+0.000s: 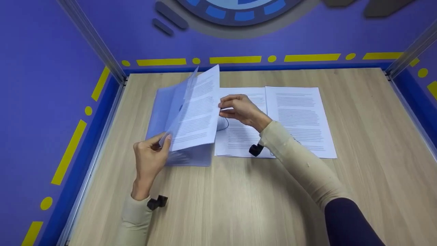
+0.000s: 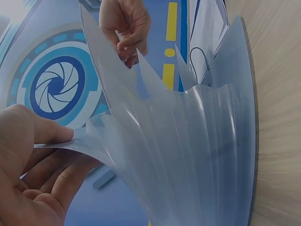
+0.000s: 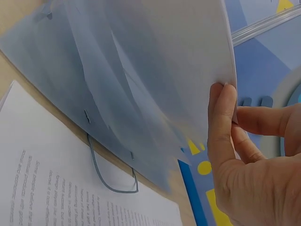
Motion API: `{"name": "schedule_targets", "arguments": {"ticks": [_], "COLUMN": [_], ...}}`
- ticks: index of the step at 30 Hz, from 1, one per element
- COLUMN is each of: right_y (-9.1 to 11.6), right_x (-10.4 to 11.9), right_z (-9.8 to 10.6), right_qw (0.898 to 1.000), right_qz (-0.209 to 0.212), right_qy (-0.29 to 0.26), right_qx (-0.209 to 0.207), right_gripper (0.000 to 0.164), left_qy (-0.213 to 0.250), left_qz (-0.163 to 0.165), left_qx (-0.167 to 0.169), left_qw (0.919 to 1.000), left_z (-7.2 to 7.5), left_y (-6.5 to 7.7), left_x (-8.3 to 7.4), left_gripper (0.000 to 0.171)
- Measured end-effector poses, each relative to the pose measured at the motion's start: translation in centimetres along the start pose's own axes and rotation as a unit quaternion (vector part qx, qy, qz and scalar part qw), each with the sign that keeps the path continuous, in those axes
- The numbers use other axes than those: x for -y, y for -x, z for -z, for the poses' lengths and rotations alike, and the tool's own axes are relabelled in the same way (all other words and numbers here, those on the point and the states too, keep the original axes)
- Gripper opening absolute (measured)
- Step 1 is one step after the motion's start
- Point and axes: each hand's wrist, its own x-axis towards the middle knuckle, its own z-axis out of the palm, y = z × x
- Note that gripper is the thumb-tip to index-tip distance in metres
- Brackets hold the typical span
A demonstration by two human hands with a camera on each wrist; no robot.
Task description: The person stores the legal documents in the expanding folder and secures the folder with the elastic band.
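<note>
A translucent expanding file folder point(image 1: 160, 106) lies on the left of the table, its pleated pockets point(image 2: 188, 155) fanned apart in the left wrist view. My left hand point(image 1: 150, 159) pinches the folder's raised plastic edge near the lower corner, thumb on one side and fingers on the other. Printed sheets point(image 1: 201, 116) stand tilted within the fanned folder. With thumb and fingertips, my right hand point(image 1: 242, 109) pinches the right edge of these sheets. A thin elastic cord point(image 3: 95, 169) loops out from the folder's edge over other paper.
Two sets of printed pages, one in the middle point(image 1: 244, 140) and one at the right point(image 1: 297, 116), lie flat beside the folder. A blue wall point(image 1: 307, 41) borders the wooden table point(image 1: 239, 205) at the back, with side walls left and right.
</note>
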Motion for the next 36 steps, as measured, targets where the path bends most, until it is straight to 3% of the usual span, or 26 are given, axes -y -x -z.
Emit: {"name": "schedule_targets", "arguments": {"ticks": [14,27,36], "right_y": [0.3,-0.6,-1.2], "right_x": [0.5,0.4,0.4], "right_z": [-0.8,-1.9,-3.0], "right_qw": [0.999,0.998,0.997], "right_qz": [0.021,0.023,0.017], "right_qy": [0.031,0.062,0.074], "right_qx": [-0.002,-0.009,-0.010], "right_gripper": [0.009,0.005,0.011], "left_qy": [-0.013,-0.022,-0.016], "left_qz": [-0.029,-0.047,-0.044], "left_qx": [-0.004,0.019,0.024], "left_qw": [0.9995,0.9985,0.9986], "left_z": [0.1,-0.1,-0.2], "left_y": [-0.1,-0.1,0.0], "left_x": [0.2,0.2,0.1], "left_gripper": [0.014,0.014,0.015]}}
